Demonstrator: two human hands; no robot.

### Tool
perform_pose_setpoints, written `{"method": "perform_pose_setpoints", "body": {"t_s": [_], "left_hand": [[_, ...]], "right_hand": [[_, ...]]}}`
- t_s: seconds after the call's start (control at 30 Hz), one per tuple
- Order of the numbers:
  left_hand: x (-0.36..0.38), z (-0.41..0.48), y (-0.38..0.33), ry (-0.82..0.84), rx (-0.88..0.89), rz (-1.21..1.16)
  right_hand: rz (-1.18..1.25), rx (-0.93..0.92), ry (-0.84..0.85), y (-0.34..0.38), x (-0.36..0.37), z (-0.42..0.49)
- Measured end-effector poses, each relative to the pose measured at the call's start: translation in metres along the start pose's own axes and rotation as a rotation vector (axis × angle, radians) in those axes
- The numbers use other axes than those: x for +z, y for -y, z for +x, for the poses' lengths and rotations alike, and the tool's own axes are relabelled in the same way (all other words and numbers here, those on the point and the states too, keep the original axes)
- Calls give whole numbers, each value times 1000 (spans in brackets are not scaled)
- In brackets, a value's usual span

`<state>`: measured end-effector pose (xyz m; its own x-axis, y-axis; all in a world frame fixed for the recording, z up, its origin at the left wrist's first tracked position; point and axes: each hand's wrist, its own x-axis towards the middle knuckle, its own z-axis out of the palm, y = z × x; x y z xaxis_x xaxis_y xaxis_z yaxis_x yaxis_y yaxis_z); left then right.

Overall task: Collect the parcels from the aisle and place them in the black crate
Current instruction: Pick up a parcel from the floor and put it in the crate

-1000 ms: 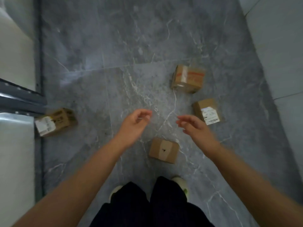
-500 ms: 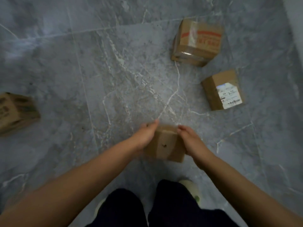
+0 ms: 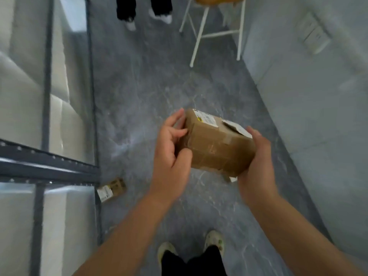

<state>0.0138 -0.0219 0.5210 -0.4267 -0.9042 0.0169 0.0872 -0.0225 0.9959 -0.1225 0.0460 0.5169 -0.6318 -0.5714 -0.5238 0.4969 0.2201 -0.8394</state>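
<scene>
I hold a brown cardboard parcel with white labels on its top, lifted well above the grey marble floor. My left hand grips its left end. My right hand cups its right end from below. A second small parcel with a white label lies on the floor at the foot of the shelf on my left. The other parcels and the black crate are out of view.
A dark metal shelving rack with white bins lines the left side. A white wall bounds the right. A white-legged stool stands ahead, and another person's legs and shoes are at the far end of the aisle.
Both hands closed on the small parcel at my feet and lifted it off the floor. The view rose, so the two parcels on the right dropped from sight.
</scene>
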Motion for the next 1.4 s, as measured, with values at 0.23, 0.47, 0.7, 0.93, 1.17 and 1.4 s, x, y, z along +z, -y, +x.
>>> {"method": "perform_pose_setpoints", "body": {"t_s": [0.23, 0.47, 0.7, 0.93, 1.17, 1.4], "left_hand": [[-8, -9, -202, -63, 186, -95], [-6, -31, -287, -151, 363, -24], [-28, -47, -337, -280, 577, 305], [-21, -70, -361, -391, 534, 298], [-22, -166, -352, -638, 450, 299], [-16, -286, -352, -922, 353, 291]], "right_hand": [[-106, -681, 122, 159, 40, -135], [-35, -1058, 348, 187, 65, -199], [174, -433, 572, 245, 86, -198], [110, -337, 792, 259, 94, -210], [-19, -203, 1262, 228, 100, -241], [-190, -35, 1643, 171, 91, -330]]}}
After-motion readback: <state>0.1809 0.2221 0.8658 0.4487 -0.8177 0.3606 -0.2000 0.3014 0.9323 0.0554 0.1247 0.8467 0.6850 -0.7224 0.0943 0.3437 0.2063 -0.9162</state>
